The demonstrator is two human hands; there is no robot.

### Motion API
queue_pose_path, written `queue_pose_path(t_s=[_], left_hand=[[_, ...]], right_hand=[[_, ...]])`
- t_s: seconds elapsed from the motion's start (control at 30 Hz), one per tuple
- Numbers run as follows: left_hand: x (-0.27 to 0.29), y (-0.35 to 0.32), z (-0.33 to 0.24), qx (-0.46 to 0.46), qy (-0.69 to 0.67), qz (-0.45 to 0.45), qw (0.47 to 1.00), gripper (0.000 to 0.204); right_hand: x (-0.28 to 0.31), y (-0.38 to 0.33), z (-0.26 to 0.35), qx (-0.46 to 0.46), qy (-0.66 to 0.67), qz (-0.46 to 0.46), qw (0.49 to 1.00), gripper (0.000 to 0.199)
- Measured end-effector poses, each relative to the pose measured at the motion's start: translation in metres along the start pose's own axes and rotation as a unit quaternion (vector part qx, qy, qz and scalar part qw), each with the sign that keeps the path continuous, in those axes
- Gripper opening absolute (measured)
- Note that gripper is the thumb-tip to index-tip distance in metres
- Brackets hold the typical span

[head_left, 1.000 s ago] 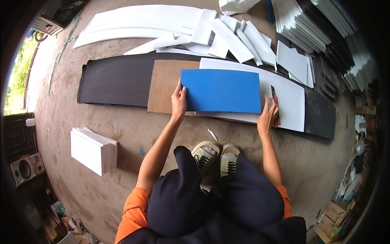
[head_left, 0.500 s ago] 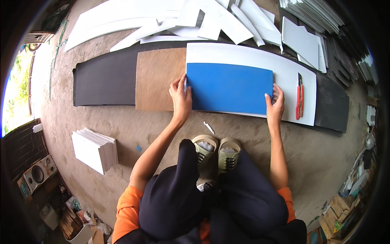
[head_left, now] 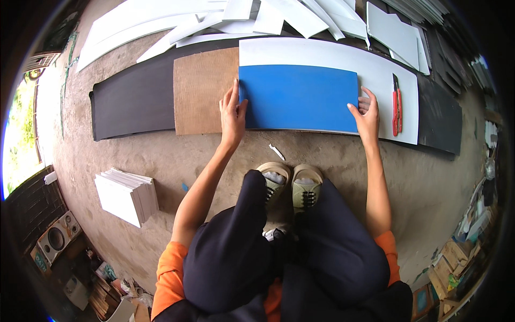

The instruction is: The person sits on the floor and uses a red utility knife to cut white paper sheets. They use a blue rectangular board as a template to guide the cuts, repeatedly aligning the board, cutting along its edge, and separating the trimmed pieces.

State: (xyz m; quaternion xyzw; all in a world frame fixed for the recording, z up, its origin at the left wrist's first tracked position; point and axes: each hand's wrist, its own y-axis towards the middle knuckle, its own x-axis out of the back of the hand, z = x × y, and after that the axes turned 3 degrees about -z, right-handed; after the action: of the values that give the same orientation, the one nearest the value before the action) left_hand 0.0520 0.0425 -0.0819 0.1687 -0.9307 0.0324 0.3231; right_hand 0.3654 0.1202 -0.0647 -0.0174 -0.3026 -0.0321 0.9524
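A long black mat [head_left: 134, 102] lies on the dirt floor [head_left: 161, 161], running left to right. On it rest a brown board [head_left: 201, 91] and, to its right, a large white sheet [head_left: 375, 64]. A blue sheet [head_left: 298, 97] lies flat on the white sheet, its near edge close to the white sheet's near edge. The left hand [head_left: 233, 111] rests at the blue sheet's left edge, fingers together and extended, palm down. The right hand [head_left: 367, 114] holds the sheet's lower right corner, fingers slightly spread, thumb on the blue surface. A stack of white panels [head_left: 126, 194] sits well apart on the floor at left. A red utility knife [head_left: 397, 104] lies on the white sheet, just right of the right hand.
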Motion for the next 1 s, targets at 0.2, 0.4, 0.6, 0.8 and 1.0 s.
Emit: queue_pose_path(t_s=[0.2,0.4,0.6,0.8,1.0], left_hand=[[-0.011,-0.008,0.008,-0.051,0.031,-0.033,0.998,0.05],[-0.018,-0.01,0.009,-0.095,0.09,-0.059,0.99,0.055],[-0.018,-0.011,0.005,-0.11,0.145,-0.047,0.982,0.066],[-0.018,-0.014,0.006,-0.112,0.171,-0.02,0.979,0.082],[-0.012,-0.011,-0.001,-0.179,0.261,0.008,0.949,0.092]], right_hand=[[0.007,0.001,-0.002,-0.047,0.055,0.037,0.997,0.059],[0.01,0.007,-0.007,-0.058,0.075,0.062,0.994,0.059],[0.013,0.01,-0.007,-0.038,0.081,0.083,0.993,0.062],[0.016,0.013,-0.004,-0.024,0.052,0.121,0.991,0.063],[0.018,0.018,-0.008,-0.033,0.009,0.134,0.99,0.065]])
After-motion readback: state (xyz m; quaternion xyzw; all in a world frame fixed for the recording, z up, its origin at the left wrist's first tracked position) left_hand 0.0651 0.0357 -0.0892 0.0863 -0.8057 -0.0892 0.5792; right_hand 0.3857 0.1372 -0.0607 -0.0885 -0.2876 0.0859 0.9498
